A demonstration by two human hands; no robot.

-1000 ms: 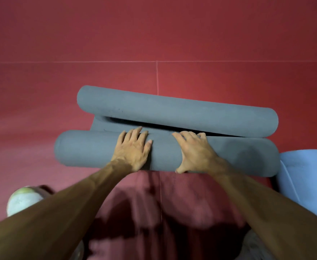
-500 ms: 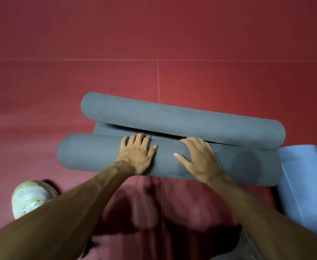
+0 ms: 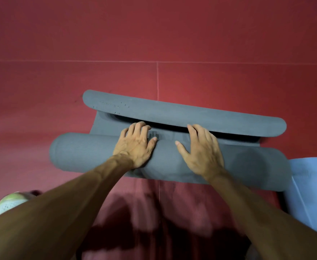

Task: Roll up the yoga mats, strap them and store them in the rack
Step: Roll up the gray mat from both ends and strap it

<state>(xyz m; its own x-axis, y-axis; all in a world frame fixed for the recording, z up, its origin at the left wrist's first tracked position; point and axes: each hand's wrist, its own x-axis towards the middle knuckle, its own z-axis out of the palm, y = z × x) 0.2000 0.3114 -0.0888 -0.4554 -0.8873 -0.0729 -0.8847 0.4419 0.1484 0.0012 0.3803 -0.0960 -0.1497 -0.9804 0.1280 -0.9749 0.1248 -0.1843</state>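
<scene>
Item: grey yoga mat [image 3: 90, 152], 1 pc, lying on red floor [image 3: 154, 34] directly in front of the person. Step in hand: rolling, late stage by my read. A thick roll sits nearest the person, w/ only a short flat strip betw. it and the far end [image 3: 191, 113], which curls up and back over the strip. Left hand [image 3: 135, 147] & right hand [image 3: 202, 154] both palm-down on the roll near its middle, side by side, apart. Fingers [image 3: 140, 128] spread wide and fairly straight, draped over the crest w/ tips at the seam where roll meets strip; pressing, not gripping. Next move (judgement): push roll fwd over the last strip, flattening the curled end so it tucks in, w/ equal pressure both sides to avoid coning; then strap. No strap or rack in view. Condition: matte foam, fine ribbed texture on roll, small nicks near left of far end; roll looks fairly even. Adjacent: light-blue mat [image 3: 311, 194] at roll's right end, touching or just beside, can't tell; shoe [image 3: 7, 205] lower left.
</scene>
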